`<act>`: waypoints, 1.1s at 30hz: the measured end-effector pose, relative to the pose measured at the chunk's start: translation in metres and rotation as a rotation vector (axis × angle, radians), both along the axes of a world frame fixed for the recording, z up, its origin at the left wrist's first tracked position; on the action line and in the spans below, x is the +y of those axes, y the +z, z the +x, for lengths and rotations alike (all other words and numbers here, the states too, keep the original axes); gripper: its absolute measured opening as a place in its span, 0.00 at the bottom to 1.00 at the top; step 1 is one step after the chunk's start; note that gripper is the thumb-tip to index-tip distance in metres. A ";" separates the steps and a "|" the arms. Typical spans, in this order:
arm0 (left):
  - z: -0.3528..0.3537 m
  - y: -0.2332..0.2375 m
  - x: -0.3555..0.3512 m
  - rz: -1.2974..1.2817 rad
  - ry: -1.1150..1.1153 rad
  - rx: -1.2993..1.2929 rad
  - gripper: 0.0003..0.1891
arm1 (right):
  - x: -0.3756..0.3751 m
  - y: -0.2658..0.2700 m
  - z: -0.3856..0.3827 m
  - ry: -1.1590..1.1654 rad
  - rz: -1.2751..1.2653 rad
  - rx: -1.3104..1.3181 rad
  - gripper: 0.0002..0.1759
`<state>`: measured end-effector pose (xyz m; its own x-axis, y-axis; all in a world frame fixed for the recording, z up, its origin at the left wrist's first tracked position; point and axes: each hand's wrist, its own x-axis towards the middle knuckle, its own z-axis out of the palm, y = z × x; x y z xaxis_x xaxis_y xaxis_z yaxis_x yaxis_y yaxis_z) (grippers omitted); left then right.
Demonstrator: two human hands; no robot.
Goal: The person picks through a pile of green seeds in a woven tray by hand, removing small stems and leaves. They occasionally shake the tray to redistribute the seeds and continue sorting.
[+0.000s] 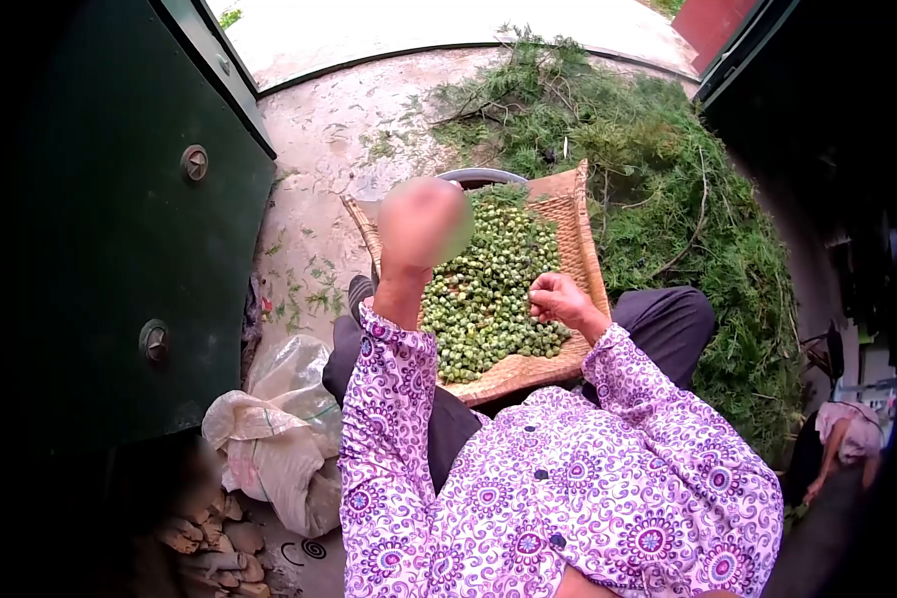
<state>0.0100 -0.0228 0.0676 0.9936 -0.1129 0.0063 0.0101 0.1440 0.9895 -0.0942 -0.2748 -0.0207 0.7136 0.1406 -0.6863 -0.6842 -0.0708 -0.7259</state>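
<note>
A woven wicker tray [578, 214] rests across my lap. Small round green cones or fruits [498, 289] cover most of it, with some green sprigs at the far end. Over the tray's far left side, my left hand [424, 224] is raised; a blur hides its fingers and anything in them. My right hand [563, 301] hovers at the right edge of the pile, thumb and fingers pinched together. Whatever lies in that pinch is too small to make out.
Cut evergreen branches [658, 179] lie heaped to the right. Behind the tray shows a basin's rim [483, 175]. A whitish sack [279, 434] and chopped wood [214, 548] sit at left, below a dark green door [120, 229]. Another person [847, 439] reaches down at far right.
</note>
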 end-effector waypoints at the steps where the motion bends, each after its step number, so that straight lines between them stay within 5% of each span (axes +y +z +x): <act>1: 0.001 0.001 -0.004 0.183 -0.019 -0.080 0.10 | -0.006 0.008 0.000 -0.027 0.055 -0.013 0.05; 7: -0.016 0.013 -0.026 0.118 -0.364 0.171 0.12 | -0.030 0.049 0.012 -0.200 0.163 -0.235 0.06; 11: -0.011 0.021 -0.012 -0.117 -0.216 0.224 0.12 | -0.093 0.044 0.034 -0.927 0.725 -0.356 0.10; 13: -0.009 0.026 -0.004 -0.144 -0.143 0.198 0.10 | -0.091 0.045 0.032 -0.927 0.620 -0.377 0.11; 18: -0.006 0.033 -0.001 -0.166 -0.040 0.176 0.10 | -0.032 0.006 0.011 0.065 -0.294 -0.128 0.19; 21: -0.009 0.035 -0.007 -0.125 -0.110 0.167 0.10 | -0.003 -0.032 0.009 0.412 -0.741 -0.428 0.20; 24: -0.008 0.026 -0.012 -0.075 -0.160 0.137 0.10 | 0.013 -0.047 0.007 0.565 -0.993 -0.416 0.14; 33: -0.010 0.021 -0.019 -0.006 -0.248 0.137 0.12 | 0.001 -0.062 0.007 0.628 -1.005 -0.474 0.05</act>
<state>0.0003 -0.0417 0.0884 0.9272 -0.3530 -0.1253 0.1798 0.1260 0.9756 -0.0874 -0.2738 -0.0830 0.9167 0.1105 -0.3839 -0.0234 -0.9445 -0.3277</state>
